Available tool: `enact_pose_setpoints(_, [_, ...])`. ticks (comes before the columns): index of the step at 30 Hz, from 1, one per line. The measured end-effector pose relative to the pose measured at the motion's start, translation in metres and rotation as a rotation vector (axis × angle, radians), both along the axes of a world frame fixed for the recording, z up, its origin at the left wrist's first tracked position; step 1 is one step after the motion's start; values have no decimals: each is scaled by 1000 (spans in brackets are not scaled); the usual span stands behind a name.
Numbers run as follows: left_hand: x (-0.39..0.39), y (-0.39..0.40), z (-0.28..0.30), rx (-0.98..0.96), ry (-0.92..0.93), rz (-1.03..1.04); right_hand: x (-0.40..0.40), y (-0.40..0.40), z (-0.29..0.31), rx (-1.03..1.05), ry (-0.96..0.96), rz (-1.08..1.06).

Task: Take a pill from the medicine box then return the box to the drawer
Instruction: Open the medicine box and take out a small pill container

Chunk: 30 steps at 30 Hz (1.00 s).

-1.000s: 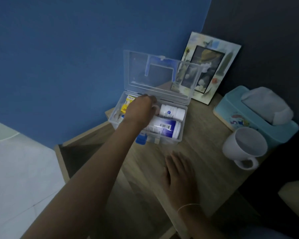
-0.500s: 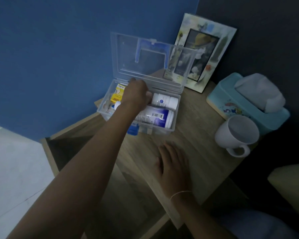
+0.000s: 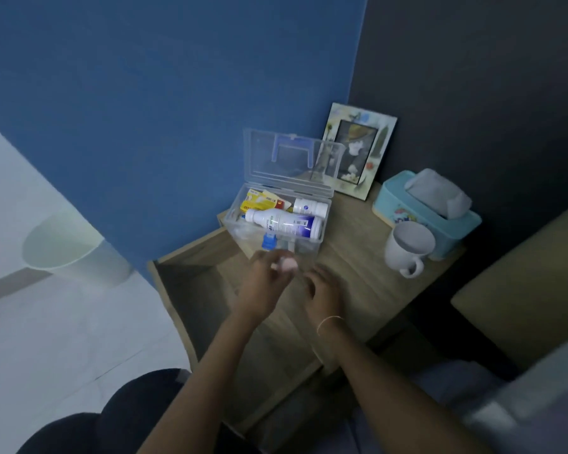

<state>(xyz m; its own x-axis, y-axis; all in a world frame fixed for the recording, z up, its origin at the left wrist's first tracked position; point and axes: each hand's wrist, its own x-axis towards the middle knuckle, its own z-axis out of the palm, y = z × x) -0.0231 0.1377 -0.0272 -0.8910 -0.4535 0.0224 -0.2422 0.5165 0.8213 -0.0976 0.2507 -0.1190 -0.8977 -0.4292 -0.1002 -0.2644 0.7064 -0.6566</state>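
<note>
The clear plastic medicine box point(image 3: 312, 252) stands on the wooden bedside table point(image 3: 351, 263) with its lid point(image 3: 292, 162) upright. Inside lie a large white bottle with a blue label point(image 3: 284, 223), a smaller white bottle point(image 3: 310, 206) and yellow packets point(image 3: 254, 200). My left hand point(image 3: 266, 283) is in front of the box, fingers closed on a small pale, blurred object point(image 3: 286, 264). My right hand point(image 3: 322, 290) hovers just to its right, fingers loosely apart, empty. The drawer point(image 3: 191, 290) below the tabletop is pulled out.
A picture frame point(image 3: 358, 149) leans on the dark wall behind the box. At the right stand a teal tissue box point(image 3: 423, 214) and a white mug point(image 3: 407, 247). A pale bin point(image 3: 69, 247) sits on the floor at the left. My knees point(image 3: 105, 417) show at the bottom.
My left hand has come out of the box toward me, now holding a small pale object. My right hand has lifted off the tabletop. The view has pulled back.
</note>
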Motion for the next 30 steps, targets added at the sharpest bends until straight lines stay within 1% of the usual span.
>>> enact_pose_setpoints(4, [37, 14, -1, 86, -10, 41, 36, -4, 46, -480, -548, -223])
enact_pose_setpoints(5, [44, 16, 1, 101, 1, 53, 45, -4, 53, -617, -718, -263])
enact_pose_setpoints(7, [55, 21, 5, 113, 30, 49, 59, 4, 66, -834, -1016, -268])
enact_pose_setpoints(10, [68, 25, 10, -4, 65, -8, 71, 22, 74, -967, -1234, -230])
enact_pose_setpoints(12, [73, 26, 14, -97, 62, -46, 71, 32, 76, -1002, -1311, -200])
enact_pose_setpoints(15, [79, 27, 20, -238, 49, -139, 72, 45, 77, -1062, -1415, -91])
enact_pose_setpoints(17, [82, 27, 25, -297, 75, -218, 71, 51, 74, -1117, -1474, -34])
enact_pose_setpoints(20, [84, 31, 33, -363, 123, -299, 70, 56, 73, -1195, -1512, -16])
enact_pose_setpoints(23, [84, 35, 41, -400, 140, -274, 74, 54, 74, -1262, -1494, -13])
enact_pose_setpoints(25, [83, 37, 42, -459, 133, -242, 78, 51, 76, -1293, -1470, -23])
enact_pose_setpoints(28, [83, 41, 41, -572, 92, -155, 84, 50, 79, -1286, -1428, 0])
enact_pose_setpoints(30, [85, 40, 42, -584, 42, -73, 88, 49, 82, -1260, -1397, 57])
